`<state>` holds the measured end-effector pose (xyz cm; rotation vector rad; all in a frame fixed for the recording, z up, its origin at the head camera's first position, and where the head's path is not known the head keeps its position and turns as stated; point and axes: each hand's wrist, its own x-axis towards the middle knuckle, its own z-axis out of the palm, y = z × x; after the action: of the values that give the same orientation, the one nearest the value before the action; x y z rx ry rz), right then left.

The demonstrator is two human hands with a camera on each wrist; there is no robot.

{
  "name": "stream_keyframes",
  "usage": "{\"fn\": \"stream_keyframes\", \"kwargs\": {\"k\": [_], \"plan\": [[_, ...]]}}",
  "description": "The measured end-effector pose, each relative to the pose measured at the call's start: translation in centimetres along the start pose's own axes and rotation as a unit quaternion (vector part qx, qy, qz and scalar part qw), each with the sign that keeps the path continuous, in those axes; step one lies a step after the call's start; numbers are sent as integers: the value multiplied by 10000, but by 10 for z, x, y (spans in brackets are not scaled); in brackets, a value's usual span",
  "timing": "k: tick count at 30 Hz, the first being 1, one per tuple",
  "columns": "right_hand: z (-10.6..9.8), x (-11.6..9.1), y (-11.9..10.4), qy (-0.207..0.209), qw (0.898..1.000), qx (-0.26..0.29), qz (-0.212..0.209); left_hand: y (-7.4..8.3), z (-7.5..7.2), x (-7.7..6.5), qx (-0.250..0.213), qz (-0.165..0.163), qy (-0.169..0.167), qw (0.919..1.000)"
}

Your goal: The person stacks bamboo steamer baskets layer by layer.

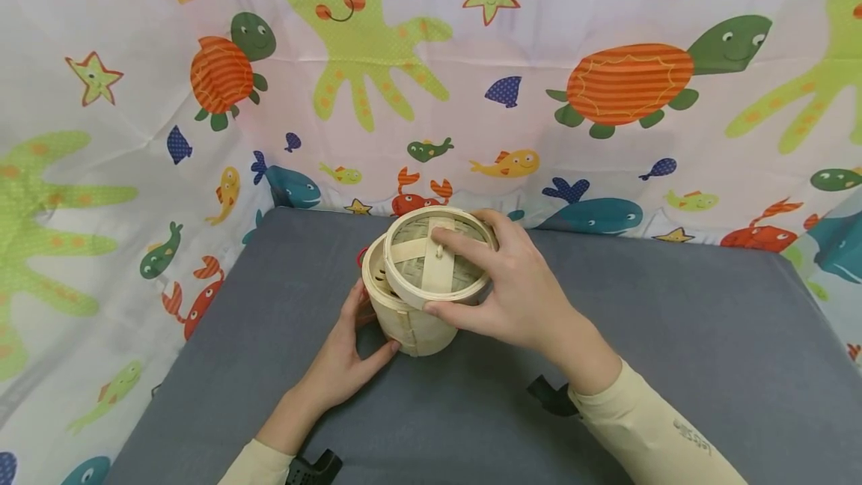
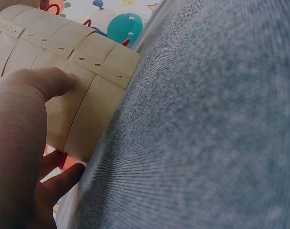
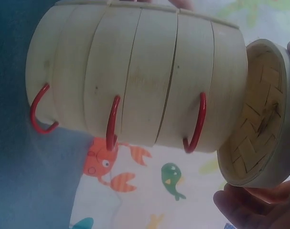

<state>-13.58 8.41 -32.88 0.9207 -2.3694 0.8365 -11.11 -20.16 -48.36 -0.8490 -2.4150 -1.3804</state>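
A stacked bamboo steamer (image 1: 420,331) stands on the grey table, its pale tiers seen sideways in both wrist views. My left hand (image 1: 337,369) grips its lower left side, thumb on the near wall and fingers round the far side. The round bamboo lid (image 1: 438,275) is in my right hand (image 1: 525,290), thumb and fingers spread across its rim, index finger over the top. Tilted and shifted right, the lid leaves the left part of the top tier uncovered. Its woven underside shows in the right wrist view. Red loop handles (image 3: 197,124) run along the steamer's side.
The grey table (image 1: 673,343) stretches out on both sides of the steamer. Close behind it hangs a white cloth (image 1: 431,81) printed with sea animals, which also runs along the left side. A black strap piece (image 1: 552,397) sits by the right sleeve.
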Motion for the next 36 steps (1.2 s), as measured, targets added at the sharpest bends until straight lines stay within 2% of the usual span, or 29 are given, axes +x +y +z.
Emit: {"fn": "stream_keyframes", "kwargs": {"k": [10, 19, 22, 29, 36], "plan": [[9, 5, -8, 43, 9999, 0, -122, 1, 0, -1, -40, 149, 26, 9999], [17, 10, -11, 89, 9998, 28, -154, 30, -8, 5, 10, 106, 55, 9999], [19, 12, -12, 93, 9998, 62, -192, 26, -7, 4, 63, 81, 51, 9999], [23, 13, -13, 107, 9998, -60, -166, 2, 0, -1, 40, 50, -3, 10000], [27, 15, -12, 93, 9997, -165, -153, -2, -1, -2, 46, 137, 11, 9999]]}}
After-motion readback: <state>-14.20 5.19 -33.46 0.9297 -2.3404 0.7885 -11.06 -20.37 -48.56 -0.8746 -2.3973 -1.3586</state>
